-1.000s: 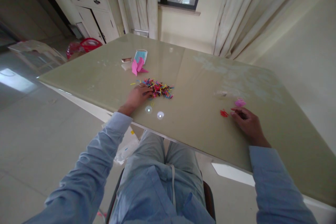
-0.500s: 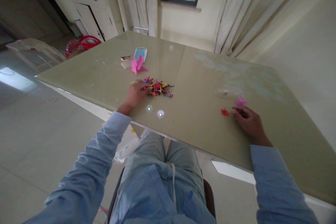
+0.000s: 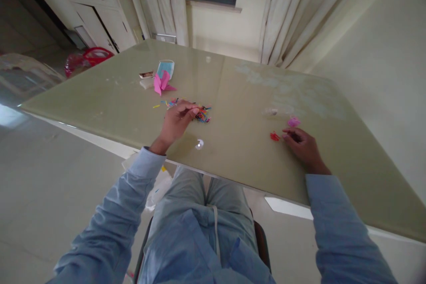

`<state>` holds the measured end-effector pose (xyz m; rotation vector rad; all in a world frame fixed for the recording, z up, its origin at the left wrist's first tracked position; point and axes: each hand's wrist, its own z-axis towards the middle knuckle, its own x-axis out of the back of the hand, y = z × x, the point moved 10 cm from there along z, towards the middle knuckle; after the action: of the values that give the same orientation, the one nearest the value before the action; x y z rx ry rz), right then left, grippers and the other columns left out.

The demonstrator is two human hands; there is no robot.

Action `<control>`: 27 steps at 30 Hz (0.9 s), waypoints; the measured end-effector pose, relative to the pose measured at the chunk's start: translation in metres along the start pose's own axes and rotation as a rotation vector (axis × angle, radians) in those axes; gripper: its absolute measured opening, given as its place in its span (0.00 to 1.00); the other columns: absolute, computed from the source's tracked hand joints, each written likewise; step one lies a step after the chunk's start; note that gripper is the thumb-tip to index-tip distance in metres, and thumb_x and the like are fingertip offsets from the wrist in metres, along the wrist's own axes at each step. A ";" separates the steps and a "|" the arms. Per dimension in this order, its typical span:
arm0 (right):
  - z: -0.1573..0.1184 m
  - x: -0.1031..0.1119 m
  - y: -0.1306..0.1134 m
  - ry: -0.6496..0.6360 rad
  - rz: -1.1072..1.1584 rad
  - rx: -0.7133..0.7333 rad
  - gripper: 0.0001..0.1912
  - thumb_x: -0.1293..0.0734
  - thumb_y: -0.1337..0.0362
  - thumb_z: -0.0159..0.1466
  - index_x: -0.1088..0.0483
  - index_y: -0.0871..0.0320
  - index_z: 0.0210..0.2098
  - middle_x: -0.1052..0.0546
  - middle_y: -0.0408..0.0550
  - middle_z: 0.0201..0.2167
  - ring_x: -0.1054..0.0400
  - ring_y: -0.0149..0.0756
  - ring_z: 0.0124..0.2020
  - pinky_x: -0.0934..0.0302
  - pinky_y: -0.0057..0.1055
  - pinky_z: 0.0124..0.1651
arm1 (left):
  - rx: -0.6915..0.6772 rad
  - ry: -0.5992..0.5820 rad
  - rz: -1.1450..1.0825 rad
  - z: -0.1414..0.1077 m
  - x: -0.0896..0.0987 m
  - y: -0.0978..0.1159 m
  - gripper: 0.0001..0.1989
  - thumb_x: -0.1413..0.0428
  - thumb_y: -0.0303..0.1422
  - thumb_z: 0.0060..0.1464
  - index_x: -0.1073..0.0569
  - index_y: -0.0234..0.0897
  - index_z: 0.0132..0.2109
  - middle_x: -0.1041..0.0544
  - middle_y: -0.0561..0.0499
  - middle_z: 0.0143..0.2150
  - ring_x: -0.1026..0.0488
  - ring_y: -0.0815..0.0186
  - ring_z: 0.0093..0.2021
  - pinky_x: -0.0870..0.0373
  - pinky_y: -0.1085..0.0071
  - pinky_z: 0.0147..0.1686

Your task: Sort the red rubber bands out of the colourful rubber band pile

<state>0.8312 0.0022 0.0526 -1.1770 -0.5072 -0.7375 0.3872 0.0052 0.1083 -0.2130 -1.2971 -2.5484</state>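
A heap of small colourful bands [image 3: 203,117], which look like little rubber bands, lies on the table. My left hand [image 3: 176,124] is over it, hiding its middle. Thumb and forefinger are pinched together, with a small reddish band seeming to show at the tips. Further right, a small red cluster of bands [image 3: 274,136] lies just left of the fingertips of my right hand [image 3: 302,147]. That hand rests on the table with curled fingers; what they hold, if anything, is too small to see. A pink-purple cluster [image 3: 293,122] lies just beyond it.
Pink folded paper [image 3: 162,83], a blue face mask [image 3: 165,69] and a small dark-and-white item [image 3: 146,75] lie at the far left of the glossy table [image 3: 239,155]. Something clear, perhaps a plastic bag [image 3: 274,111], lies beyond the red cluster.
My left hand has risen from the left side of the heap and now covers its middle, fingers still pinched. My right hand stays beside the red cluster. The whole view has shifted slightly.
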 end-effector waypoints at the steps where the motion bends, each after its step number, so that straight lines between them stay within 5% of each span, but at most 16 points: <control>1: 0.000 0.000 -0.001 0.000 -0.004 0.008 0.17 0.33 0.52 0.59 0.23 0.57 0.39 0.24 0.50 0.29 0.32 0.38 0.28 0.35 0.36 0.34 | 0.011 -0.007 -0.048 0.000 -0.009 0.003 0.16 0.41 0.46 0.60 0.22 0.37 0.38 0.22 0.48 0.36 0.27 0.65 0.38 0.29 0.66 0.42; 6: -0.001 0.000 -0.004 0.006 -0.018 0.038 0.17 0.33 0.53 0.59 0.23 0.58 0.39 0.25 0.48 0.28 0.34 0.35 0.27 0.37 0.34 0.33 | 0.165 -0.082 -0.313 0.000 -0.066 0.007 0.20 0.38 0.49 0.55 0.23 0.35 0.35 0.28 0.52 0.28 0.35 0.72 0.26 0.37 0.74 0.27; 10: -0.001 -0.001 -0.007 0.010 0.002 0.061 0.17 0.34 0.53 0.59 0.23 0.60 0.39 0.26 0.48 0.28 0.34 0.34 0.27 0.38 0.33 0.34 | 0.521 -0.181 -0.559 -0.012 -0.130 -0.005 0.18 0.37 0.46 0.51 0.25 0.33 0.35 0.29 0.53 0.28 0.38 0.76 0.22 0.42 0.77 0.22; 14: -0.001 -0.002 -0.008 0.013 0.024 0.065 0.17 0.34 0.53 0.59 0.24 0.61 0.39 0.26 0.47 0.28 0.35 0.33 0.27 0.39 0.33 0.33 | 0.784 -0.376 -0.534 -0.031 -0.196 -0.007 0.11 0.39 0.37 0.52 0.26 0.32 0.33 0.28 0.53 0.29 0.38 0.76 0.22 0.42 0.77 0.22; 17: -0.001 -0.001 -0.005 0.014 0.045 0.055 0.17 0.34 0.54 0.59 0.24 0.61 0.39 0.27 0.47 0.28 0.37 0.32 0.26 0.40 0.32 0.33 | 0.666 -0.450 -0.345 -0.024 -0.229 0.004 0.09 0.43 0.33 0.57 0.26 0.32 0.31 0.29 0.54 0.25 0.38 0.75 0.22 0.41 0.76 0.24; 23: -0.001 0.003 0.000 0.046 0.075 0.044 0.17 0.33 0.54 0.59 0.24 0.60 0.39 0.28 0.46 0.28 0.38 0.32 0.26 0.40 0.32 0.33 | 0.060 -0.651 0.280 -0.014 -0.284 0.042 0.11 0.46 0.31 0.63 0.19 0.33 0.41 0.22 0.44 0.41 0.27 0.63 0.41 0.33 0.68 0.42; 27: -0.001 0.003 0.002 0.052 0.072 0.040 0.17 0.33 0.54 0.59 0.24 0.60 0.40 0.27 0.46 0.28 0.37 0.33 0.28 0.40 0.33 0.34 | -0.027 -0.754 0.418 -0.023 -0.296 0.039 0.15 0.50 0.35 0.67 0.19 0.37 0.47 0.24 0.43 0.46 0.26 0.62 0.44 0.31 0.68 0.45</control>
<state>0.8349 0.0007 0.0532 -1.1303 -0.4322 -0.6912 0.6808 0.0164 0.0499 -1.3913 -1.2452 -2.1732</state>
